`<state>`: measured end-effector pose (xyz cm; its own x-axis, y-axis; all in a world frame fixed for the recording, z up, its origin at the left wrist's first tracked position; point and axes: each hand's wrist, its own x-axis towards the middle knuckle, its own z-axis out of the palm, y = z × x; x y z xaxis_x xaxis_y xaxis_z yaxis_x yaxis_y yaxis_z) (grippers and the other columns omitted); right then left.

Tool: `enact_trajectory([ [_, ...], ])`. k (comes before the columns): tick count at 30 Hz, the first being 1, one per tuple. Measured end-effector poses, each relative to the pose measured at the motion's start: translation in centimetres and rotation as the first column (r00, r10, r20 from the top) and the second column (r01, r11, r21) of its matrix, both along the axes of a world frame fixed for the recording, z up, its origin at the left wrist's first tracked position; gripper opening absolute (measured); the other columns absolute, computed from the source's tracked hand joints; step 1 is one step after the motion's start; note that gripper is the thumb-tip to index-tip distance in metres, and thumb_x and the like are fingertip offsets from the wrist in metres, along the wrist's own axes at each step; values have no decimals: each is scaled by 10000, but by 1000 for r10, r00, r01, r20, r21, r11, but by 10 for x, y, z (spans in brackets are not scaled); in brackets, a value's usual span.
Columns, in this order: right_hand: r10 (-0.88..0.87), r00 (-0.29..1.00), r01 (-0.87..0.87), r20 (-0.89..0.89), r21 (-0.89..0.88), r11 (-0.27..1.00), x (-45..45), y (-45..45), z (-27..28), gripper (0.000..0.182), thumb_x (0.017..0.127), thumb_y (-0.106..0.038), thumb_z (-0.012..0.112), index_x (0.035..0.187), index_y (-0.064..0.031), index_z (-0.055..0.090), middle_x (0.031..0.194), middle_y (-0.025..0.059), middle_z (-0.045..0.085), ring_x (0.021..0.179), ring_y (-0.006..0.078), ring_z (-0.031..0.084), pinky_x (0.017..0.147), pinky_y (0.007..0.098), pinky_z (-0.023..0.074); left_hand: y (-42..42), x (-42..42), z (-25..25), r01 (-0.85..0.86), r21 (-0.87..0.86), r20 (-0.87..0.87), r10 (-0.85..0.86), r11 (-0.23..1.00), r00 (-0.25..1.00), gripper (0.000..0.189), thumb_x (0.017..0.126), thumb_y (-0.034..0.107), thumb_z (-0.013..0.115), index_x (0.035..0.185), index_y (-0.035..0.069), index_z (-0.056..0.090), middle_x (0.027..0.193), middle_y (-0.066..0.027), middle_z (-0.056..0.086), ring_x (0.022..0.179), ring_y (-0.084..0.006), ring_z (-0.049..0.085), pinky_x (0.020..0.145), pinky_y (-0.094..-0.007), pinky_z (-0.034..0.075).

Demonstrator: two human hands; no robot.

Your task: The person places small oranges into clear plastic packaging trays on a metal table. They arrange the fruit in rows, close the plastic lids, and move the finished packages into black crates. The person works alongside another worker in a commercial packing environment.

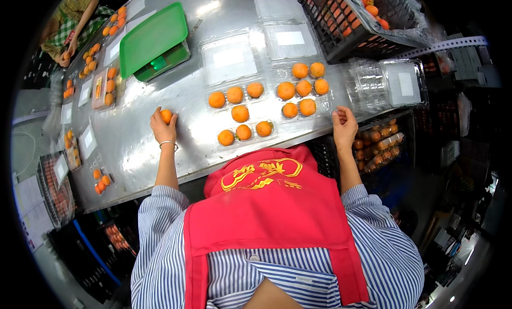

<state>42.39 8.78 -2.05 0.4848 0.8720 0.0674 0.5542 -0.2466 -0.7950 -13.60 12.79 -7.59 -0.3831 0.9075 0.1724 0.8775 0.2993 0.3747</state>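
Observation:
My left hand (163,127), a bangle at its wrist, is closed around an orange persimmon (166,116) above the metal table (188,149). My right hand (345,124) is at the table's front edge with fingers curled and nothing visible in them. Just left of it lies a clear plastic clamshell (330,103) whose tray holds several persimmons (303,88); its lid with a white label (290,38) is folded back. Between my hands is a second clamshell (256,71), lid also back, with persimmons (235,95) in and in front of its tray.
A green scale (154,41) stands beyond my left hand. Back right is a black crate (348,41) of persimmons; stacked clamshells (404,83) lie at the right edge. More packs (105,87) line the left. Across the table, a co-worker's hands (67,55) hold a fruit.

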Motion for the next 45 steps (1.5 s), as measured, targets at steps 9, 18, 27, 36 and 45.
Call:
enact_trajectory([
  [9, 81, 997, -81, 21, 24, 996, -1, 19, -5, 235, 814, -54, 730, 1044, -33, 684, 882, 92, 676, 746, 200, 645, 702, 334, 520, 2, 10, 9, 42, 62, -70, -38, 997, 997, 721, 796, 293, 806, 1421, 139, 481, 1361, -164, 515, 1201, -399, 490, 1008, -480, 429],
  [18, 90, 996, -88, -27, 56, 995, -26, 23, -12, 252, 787, -62, 734, 1031, -60, 671, 844, 75, 661, 746, 234, 641, 727, 371, 527, -8, 39, 29, 148, 272, -64, -136, 951, 989, 578, 889, 266, 727, 1361, 4, 520, 1299, -193, 575, 1163, -382, 521, 1025, -467, 374],
  [27, 27, 999, -23, -36, 114, 993, -39, -9, 0, 249, 791, -37, 727, 1022, -62, 638, 844, 74, 647, 814, 278, 630, 754, 399, 503, -40, 173, 65, 277, 224, 355, -343, 934, 870, 423, 957, 157, 645, 1339, 9, 538, 1303, -133, 578, 1188, -272, 538, 1047, -401, 398],
  [36, -75, 992, 105, -103, 325, 940, -61, -49, 36, 172, 847, -30, 671, 1011, -59, 627, 844, 86, 644, 767, 257, 635, 704, 374, 509, -35, 241, 86, 637, 218, 508, -643, 740, 573, 356, 983, 121, 607, 1309, -9, 550, 1288, -136, 590, 1167, -245, 565, 1032, -388, 433],
  [45, -176, 959, 225, -224, 216, 950, -59, -89, 30, 214, 815, -32, 700, 1019, -69, 647, 812, 82, 639, 802, 277, 641, 718, 402, 512, -38, 265, 88, 685, 222, 613, -645, 694, 456, 304, 970, 71, 606, 1267, 5, 588, 1213, -111, 616, 1053, -205, 620, 886, -320, 514],
])
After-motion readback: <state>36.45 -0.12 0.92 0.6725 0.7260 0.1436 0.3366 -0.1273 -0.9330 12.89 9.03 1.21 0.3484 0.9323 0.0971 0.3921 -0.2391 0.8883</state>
